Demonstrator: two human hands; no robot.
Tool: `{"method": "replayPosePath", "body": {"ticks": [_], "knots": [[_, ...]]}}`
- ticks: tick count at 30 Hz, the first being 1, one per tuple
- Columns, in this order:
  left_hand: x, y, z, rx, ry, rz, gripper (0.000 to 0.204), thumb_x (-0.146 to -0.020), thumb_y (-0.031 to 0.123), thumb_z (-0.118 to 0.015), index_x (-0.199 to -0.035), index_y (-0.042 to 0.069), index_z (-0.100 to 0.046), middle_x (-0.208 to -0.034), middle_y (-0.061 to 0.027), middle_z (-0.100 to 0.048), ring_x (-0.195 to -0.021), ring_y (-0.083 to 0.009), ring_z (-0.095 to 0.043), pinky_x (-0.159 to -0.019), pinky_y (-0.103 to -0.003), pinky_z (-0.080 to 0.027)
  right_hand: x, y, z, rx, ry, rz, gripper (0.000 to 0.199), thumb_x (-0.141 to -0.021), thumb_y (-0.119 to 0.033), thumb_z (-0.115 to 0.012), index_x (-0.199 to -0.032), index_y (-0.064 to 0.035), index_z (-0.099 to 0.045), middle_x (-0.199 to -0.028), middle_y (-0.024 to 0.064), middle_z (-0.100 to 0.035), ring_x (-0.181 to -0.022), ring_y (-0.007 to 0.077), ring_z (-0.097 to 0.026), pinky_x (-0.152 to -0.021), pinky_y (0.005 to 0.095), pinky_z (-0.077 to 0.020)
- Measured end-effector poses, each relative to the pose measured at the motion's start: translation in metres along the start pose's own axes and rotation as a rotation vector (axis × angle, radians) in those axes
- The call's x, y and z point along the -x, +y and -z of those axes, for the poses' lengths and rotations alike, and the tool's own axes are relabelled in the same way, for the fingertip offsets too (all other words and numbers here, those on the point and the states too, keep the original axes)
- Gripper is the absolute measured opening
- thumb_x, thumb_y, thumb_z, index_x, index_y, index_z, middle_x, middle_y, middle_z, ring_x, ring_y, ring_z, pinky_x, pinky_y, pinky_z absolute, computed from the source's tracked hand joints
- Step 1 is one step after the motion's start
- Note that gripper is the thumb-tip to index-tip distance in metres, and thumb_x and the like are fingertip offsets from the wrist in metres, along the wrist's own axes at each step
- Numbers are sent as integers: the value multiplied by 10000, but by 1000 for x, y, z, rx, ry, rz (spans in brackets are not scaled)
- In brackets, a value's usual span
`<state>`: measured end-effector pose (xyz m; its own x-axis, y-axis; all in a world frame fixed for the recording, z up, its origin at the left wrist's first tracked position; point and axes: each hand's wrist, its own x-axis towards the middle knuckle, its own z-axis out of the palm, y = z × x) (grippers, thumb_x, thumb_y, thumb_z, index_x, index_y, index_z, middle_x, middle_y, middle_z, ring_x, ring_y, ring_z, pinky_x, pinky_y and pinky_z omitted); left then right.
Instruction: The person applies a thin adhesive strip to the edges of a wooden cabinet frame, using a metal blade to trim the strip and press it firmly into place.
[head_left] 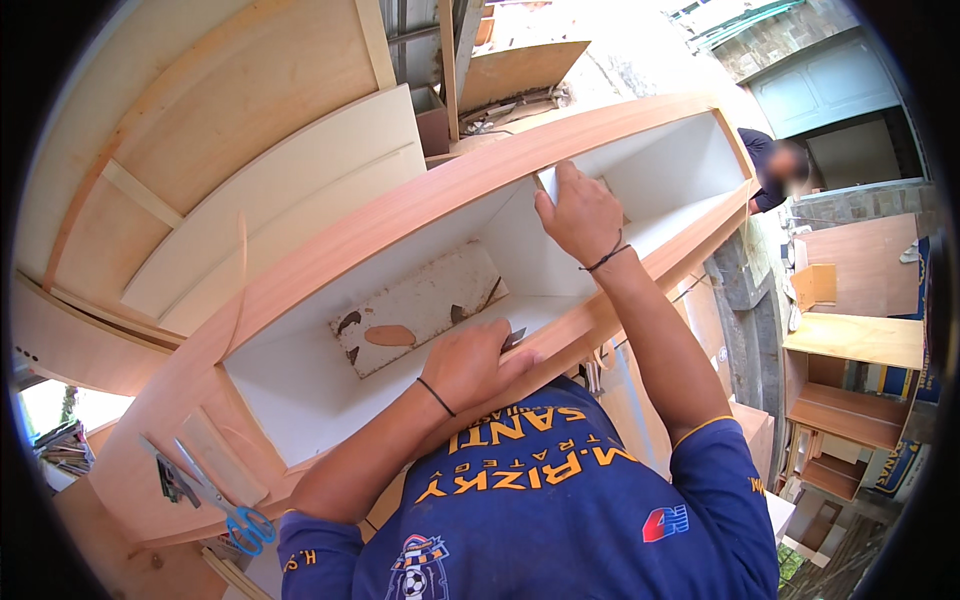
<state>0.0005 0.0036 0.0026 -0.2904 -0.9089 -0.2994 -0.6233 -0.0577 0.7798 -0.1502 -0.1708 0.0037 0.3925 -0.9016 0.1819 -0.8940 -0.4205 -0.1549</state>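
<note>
- Since the long wooden cabinet (420,215) is the biggest thing here, we start with it: it lies on its side across the view, its long axis running from lower left to upper right, its open white-lined interior facing up towards us, with a white divider panel (520,240) standing across it
- Behind it at upper left we see a stack of plain wooden boards (230,150) leaning together, and at far right small open shelving units (850,400); another person (775,165) is beyond the cabinet's far end
- Inside the near compartment lies a scuffed white offcut board (420,305), flat on the cabinet's back panel, just ahead and to the left of our left hand
- Our right hand (580,215) is farther up the cabinet's length, fingers closed over the top edge of the divider, gripping it
- Our left hand (470,360) rests on the near front rail (590,320), fingers curled together around a small dark tool (512,340) whose tip points right along that rail; what kind of tool we cannot tell
- So the tool lies along the cabinet's long axis, and the left hand is the nearer one to it
- Blue-handled scissors (235,515) lie on the lower-left end, well apart from both hands
</note>
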Motion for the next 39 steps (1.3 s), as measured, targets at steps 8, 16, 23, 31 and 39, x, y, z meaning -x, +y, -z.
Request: {"method": "replayPosePath", "body": {"ticks": [8,16,23,31,39], "knots": [[-4,3,4,-18,-18,0,493,-873,503,-548,-879,15,-611,-833,-188,-663,-803,-372,-641,-709,-456,-504,53,10,39,65,-205,-88,280,-814,-278,-620,-878,-25,-520,-752,186,-639,-742,373,-642,-647,457,-513],[-1,7,6,-54,-40,23,483,-878,496,-548,-888,17,-608,-840,-186,-666,-808,-366,-645,-718,-457,-507,68,10,41,11,-153,-84,298,-818,-301,-617,-889,-24,-532,-719,191,-626,-697,381,-630,-619,458,-504],[0,4,4,-47,-17,2,478,-878,492,-550,-891,18,-613,-850,-185,-668,-812,-365,-645,-721,-455,-507,48,9,27,-31,-65,-25,306,-821,-308,-619,-889,-24,-527,-699,191,-619,-659,388,-621,-600,461,-501],[-1,1,3,16,-20,10,517,-847,524,-587,-878,9,-624,-809,-192,-649,-766,-377,-628,-683,-450,-483,19,9,15,29,-81,-6,301,-817,-309,-606,-862,-23,-524,-718,192,-639,-693,380,-642,-598,460,-511],[-2,-2,0,48,-15,-10,506,-851,507,-586,-863,2,-615,-805,-200,-644,-767,-385,-621,-675,-456,-476,56,8,36,49,-160,-78,284,-816,-304,-601,-849,-35,-519,-677,175,-621,-642,366,-632,-567,454,-500]]}}
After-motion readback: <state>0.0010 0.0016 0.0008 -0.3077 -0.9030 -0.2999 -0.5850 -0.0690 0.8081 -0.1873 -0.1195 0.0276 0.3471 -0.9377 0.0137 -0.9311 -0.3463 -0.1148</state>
